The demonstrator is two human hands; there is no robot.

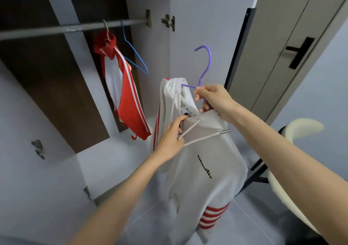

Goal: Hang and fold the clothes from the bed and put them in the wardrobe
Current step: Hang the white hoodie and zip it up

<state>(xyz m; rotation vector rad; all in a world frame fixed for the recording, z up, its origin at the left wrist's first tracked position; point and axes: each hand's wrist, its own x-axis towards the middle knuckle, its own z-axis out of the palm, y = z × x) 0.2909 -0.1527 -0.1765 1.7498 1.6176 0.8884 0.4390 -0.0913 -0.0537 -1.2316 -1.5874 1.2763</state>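
Before the open wardrobe [156, 52], both bare arms reach forward and up from the lower edge of the view. The right hand [214, 98] is higher, its wrist bent and its back turned to the camera. Its fingers are curled around the purple hanger [206, 65] just below the neck, with the thumb pinching from the near side. The hook of the hanger stands above the hand, free in the air and well apart from the rail [56, 30]. One shoulder of the hanger goes into the hoodie [203, 169].

The left hand [172, 137] is lower and to the left, palm turned toward the cloth. Its fingers are bent on the front edge of the neck opening and hold it, and the two drawstrings [203, 138] run across these fingers. The hoodie is pale grey with red stripes. It hangs down from the two hands in front of the wardrobe, not inside it.

On the rail hang a red jacket [124, 97] and, just beside it, a bare blue hanger [131, 52]. To the right are a door [282, 56] and a white chair [301, 127].
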